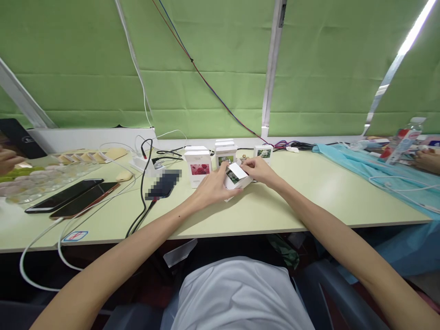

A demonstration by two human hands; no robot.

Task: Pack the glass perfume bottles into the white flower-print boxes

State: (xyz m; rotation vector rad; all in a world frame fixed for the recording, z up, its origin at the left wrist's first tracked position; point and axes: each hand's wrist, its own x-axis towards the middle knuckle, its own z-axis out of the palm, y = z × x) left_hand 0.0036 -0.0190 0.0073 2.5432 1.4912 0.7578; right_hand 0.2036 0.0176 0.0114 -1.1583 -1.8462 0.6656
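Observation:
My left hand (212,187) is wrapped round a small white box (233,179) with a white-flower picture, held tilted just above the table. A white flap stands out at its upper end. There my right hand (259,171) has its fingers pinched together; what they hold, if anything, is hidden. Left of my left hand, a white box with red flowers (197,176) stands upright, another behind it. Several similar boxes (225,149) stand in a row behind my hands. Small gold-coloured pieces (244,157) lie beyond my right fingers, near a white box with a flower picture (267,152).
Phones (65,195) and cables lie on the table (292,208) at left, beside a power strip (142,164) and clear round containers (24,190). A blue cloth (364,167) covers the right end, with a bottle (407,137). Other people's hands show at both edges.

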